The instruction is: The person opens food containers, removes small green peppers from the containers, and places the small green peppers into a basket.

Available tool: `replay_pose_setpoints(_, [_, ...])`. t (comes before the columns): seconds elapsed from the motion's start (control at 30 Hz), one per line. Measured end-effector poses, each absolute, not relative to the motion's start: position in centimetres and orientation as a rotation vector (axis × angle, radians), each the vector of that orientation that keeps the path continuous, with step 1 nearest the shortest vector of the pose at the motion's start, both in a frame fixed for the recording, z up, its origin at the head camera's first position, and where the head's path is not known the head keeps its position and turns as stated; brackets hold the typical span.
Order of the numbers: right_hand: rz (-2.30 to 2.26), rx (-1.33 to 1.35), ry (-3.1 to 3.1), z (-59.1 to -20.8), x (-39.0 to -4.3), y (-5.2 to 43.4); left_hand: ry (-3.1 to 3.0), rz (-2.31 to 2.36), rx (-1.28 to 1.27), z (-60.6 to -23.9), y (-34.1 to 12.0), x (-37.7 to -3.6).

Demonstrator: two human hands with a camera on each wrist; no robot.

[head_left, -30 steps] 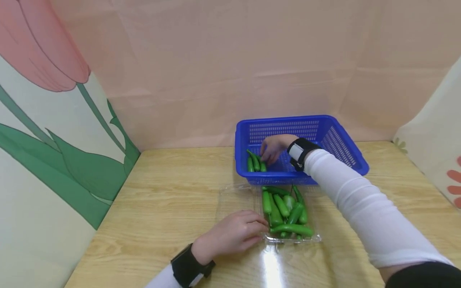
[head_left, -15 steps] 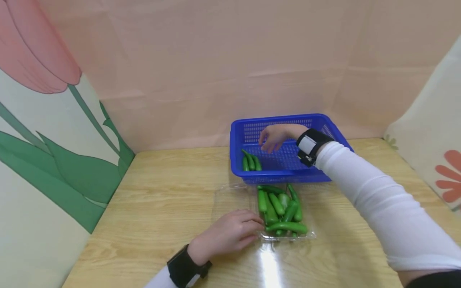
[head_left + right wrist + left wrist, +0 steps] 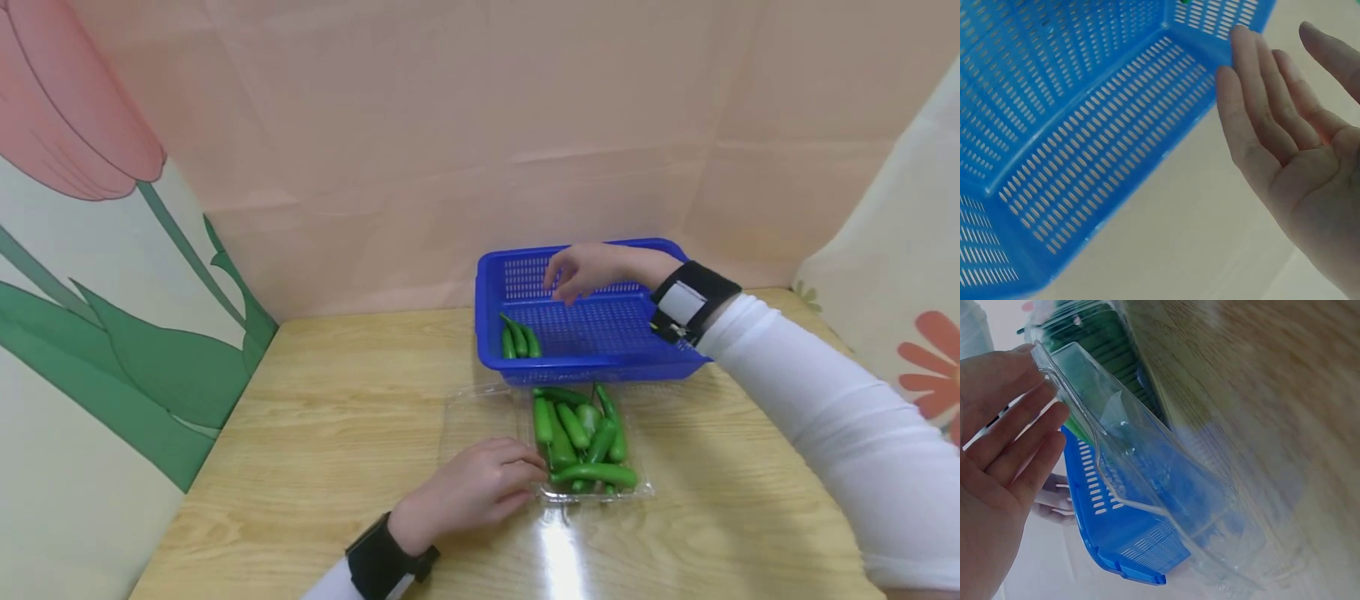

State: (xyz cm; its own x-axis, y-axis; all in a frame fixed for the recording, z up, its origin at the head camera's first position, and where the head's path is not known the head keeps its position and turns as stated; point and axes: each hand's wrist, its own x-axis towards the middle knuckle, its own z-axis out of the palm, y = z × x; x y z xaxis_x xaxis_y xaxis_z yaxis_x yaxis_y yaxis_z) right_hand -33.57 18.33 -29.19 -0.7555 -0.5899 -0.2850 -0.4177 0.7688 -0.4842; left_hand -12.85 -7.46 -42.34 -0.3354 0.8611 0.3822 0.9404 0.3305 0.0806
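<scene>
A: What does the head view show?
B: The left hand (image 3: 480, 485) has its fingers loosely bent, tips at the near left edge of the clear box (image 3: 558, 497). Just right of them, the front pepper (image 3: 596, 475) lies crosswise; most of the other peppers (image 3: 573, 429) behind it slant away from the person.
A: And the right hand (image 3: 585, 271)?
B: Over the blue basket (image 3: 600, 369), fingers bent and slightly spread. The three basket peppers (image 3: 521, 340) lie side by side, left of those fingers and nearer the person, long axes running mostly away. The basket's floor stretches below and right of the fingers.
A: Left wrist view?
B: Fingers nearly straight, a little apart, tips at the box's rim, with the basket beyond.
A: Right wrist view?
B: Fingers gently extended, close together, thumb apart; the basket's perforated wall spreads left of them.
</scene>
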Motion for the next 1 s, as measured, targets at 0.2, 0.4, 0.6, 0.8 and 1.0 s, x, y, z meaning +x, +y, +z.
replay_pose_setpoints(0.2, [-0.564, -0.904, 2.632, -28.4, -31.7, 18.4, -2.332, -0.430, -1.619, -42.2, -7.7, -12.9])
replay_pose_setpoints(0.4, [-0.549, -1.107, 2.669, -28.3, -29.1, 18.1, -2.339, -0.454, -1.619, -42.2, -7.9, -12.8])
replay_pose_setpoints(0.6, [-0.529, -1.342, 2.645, -28.7, -26.8, 17.6, -2.331, -0.458, -1.610, -42.2, -8.1, -12.8])
replay_pose_setpoints(0.8, [-0.543, -1.446, 2.590, -29.1, -24.4, 17.2, -2.341, -0.476, -1.604, -42.1, -8.1, -12.8])
replay_pose_setpoints(1.0, [-0.507, -1.519, 2.580, -30.3, -22.5, 17.2, -2.329, -0.457, -1.602, -42.1, -8.0, -12.6])
